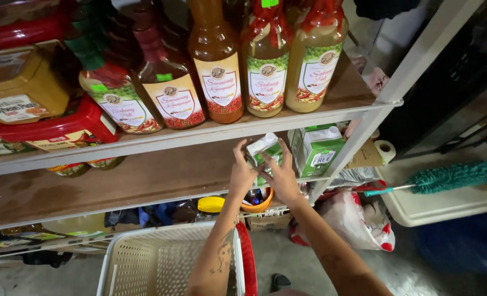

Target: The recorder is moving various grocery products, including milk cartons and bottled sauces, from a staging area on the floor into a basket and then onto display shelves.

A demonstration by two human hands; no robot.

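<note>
Both my hands hold a small green and white carton [265,147] at the front of the middle wooden shelf [145,175]. My left hand [242,170] grips its left side and my right hand [281,176] wraps its right side and bottom. Just to the right, two more green and white cartons [317,149] stand on the same shelf. A white perforated plastic basket [161,260] with a red handle [247,257] hangs below my left forearm.
The upper shelf carries several tall sauce bottles [216,66] and red-lidded tubs [57,129]. Jars and an orange bowl [257,203] sit on the lower shelf. A white metal upright [397,90], plastic bags [358,219], a paper roll [386,149] and a teal duster [451,175] stand right.
</note>
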